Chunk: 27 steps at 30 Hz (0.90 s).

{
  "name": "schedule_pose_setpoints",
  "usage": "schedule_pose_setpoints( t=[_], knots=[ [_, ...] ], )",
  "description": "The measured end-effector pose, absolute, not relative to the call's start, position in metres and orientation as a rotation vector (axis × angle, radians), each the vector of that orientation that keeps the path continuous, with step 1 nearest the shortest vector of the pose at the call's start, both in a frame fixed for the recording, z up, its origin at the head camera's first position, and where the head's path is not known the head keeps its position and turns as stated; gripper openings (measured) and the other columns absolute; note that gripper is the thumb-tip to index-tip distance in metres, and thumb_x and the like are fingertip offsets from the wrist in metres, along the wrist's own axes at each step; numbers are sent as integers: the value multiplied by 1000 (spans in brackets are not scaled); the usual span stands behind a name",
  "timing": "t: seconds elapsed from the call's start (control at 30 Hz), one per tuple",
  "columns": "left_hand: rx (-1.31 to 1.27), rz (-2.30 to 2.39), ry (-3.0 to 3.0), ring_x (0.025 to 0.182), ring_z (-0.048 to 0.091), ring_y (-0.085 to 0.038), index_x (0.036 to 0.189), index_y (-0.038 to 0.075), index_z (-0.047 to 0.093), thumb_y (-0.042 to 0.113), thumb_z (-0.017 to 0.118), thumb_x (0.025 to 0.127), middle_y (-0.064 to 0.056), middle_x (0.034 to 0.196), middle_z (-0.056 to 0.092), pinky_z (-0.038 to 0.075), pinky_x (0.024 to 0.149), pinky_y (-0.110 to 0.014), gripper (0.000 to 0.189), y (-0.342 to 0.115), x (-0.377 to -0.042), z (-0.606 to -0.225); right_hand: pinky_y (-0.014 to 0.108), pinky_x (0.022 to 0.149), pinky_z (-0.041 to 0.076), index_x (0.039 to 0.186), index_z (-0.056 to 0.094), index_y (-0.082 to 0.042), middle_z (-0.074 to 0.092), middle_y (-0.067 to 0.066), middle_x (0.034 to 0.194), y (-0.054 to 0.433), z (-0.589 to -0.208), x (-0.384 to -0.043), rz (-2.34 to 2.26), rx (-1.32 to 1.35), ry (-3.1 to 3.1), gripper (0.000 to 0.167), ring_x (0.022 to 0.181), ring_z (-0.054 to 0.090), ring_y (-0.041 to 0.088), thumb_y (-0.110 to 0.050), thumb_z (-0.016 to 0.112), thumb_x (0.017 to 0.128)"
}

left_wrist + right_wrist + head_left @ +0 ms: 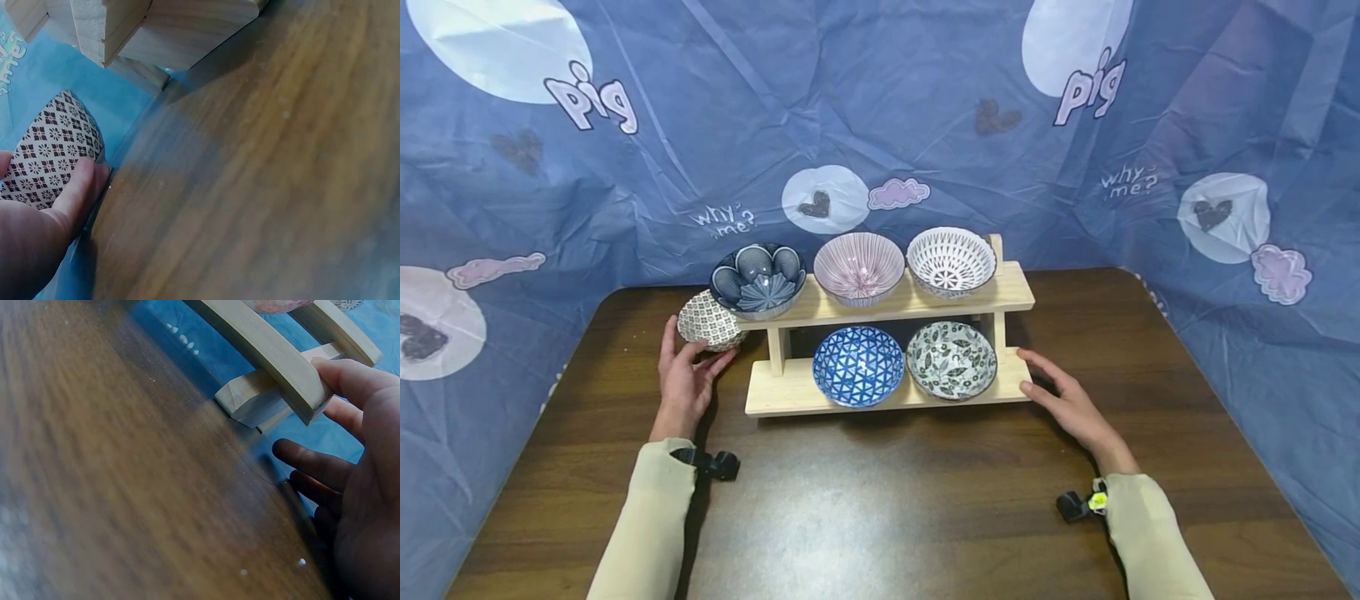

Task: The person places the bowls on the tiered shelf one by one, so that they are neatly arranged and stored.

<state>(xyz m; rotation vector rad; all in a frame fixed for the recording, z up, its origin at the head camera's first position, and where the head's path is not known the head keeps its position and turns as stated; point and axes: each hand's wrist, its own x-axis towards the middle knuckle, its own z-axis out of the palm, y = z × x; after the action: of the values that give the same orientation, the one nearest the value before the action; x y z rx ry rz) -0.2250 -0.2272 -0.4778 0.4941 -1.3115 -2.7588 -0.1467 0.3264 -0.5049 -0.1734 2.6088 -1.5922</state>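
Note:
At the left end of the two-tier wooden display stand (760, 392), my left hand (683, 387) holds a small bowl with a dark floral lattice pattern (709, 323). The bowl (59, 153) is tilted, with my thumb and fingers about its sides in the left wrist view. My right hand (1071, 408) pinches the right end of the stand's lower board between thumb and finger. In the right wrist view, the other fingers of that hand (375, 456) hang below the board (275, 356).
The top board carries a dark blue petal bowl (760, 279), a pink-striped bowl (859, 268) and a white patterned bowl (952, 260). Below sit a blue triangle-patterned bowl (858, 367) and a leaf-patterned bowl (951, 360). A blue printed cloth (887, 100) hangs behind the brown table (880, 500).

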Motion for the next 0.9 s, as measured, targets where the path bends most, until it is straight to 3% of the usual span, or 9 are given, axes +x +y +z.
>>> schedule_pose_setpoints(
  t=[0.1,0.3,0.37,0.53,0.77,0.9],
  knots=[
    [500,-2749,-1306,113,56,-24,158,41,17,-8,35,99,0,163,15,63,86,-36,79,-227,-225,-477,53,117,30,153,40,-11,37,17,160,327,-506,-147,-1591,-174,2604,55,140,39,21,-26,57,102],
    [508,-2743,-1326,117,54,-24,159,40,17,-8,36,99,1,165,13,62,88,-36,79,-227,-224,-474,43,115,32,153,40,-11,38,15,160,327,-508,-147,-1598,-188,2604,55,128,39,-7,-26,57,102],
    [509,-2735,-1346,118,53,-25,159,40,17,-8,36,99,1,166,12,62,90,-36,79,-228,-223,-473,42,115,32,153,40,-11,38,14,160,328,-508,-147,-1604,-184,2601,55,128,39,-7,-27,57,102],
    [517,-2723,-1373,128,47,-27,159,40,16,-8,36,99,2,167,10,61,91,-37,79,-232,-218,-471,44,115,32,153,40,-11,38,15,160,327,-508,-146,-1596,-186,2605,55,137,39,10,-27,56,103],
    [535,-2724,-1390,132,44,-27,159,41,16,-7,37,100,2,168,10,62,88,-38,79,-242,-207,-469,13,105,34,152,40,-10,38,18,158,327,-507,-145,-1633,-212,2595,55,124,39,-15,-25,57,103],
    [528,-2723,-1398,128,48,-25,159,40,16,-8,38,99,2,167,8,64,84,-37,80,-247,-199,-466,10,103,35,153,39,-10,38,19,158,327,-507,-145,-1632,-216,2588,55,123,39,-16,-25,56,103]
  ],
)
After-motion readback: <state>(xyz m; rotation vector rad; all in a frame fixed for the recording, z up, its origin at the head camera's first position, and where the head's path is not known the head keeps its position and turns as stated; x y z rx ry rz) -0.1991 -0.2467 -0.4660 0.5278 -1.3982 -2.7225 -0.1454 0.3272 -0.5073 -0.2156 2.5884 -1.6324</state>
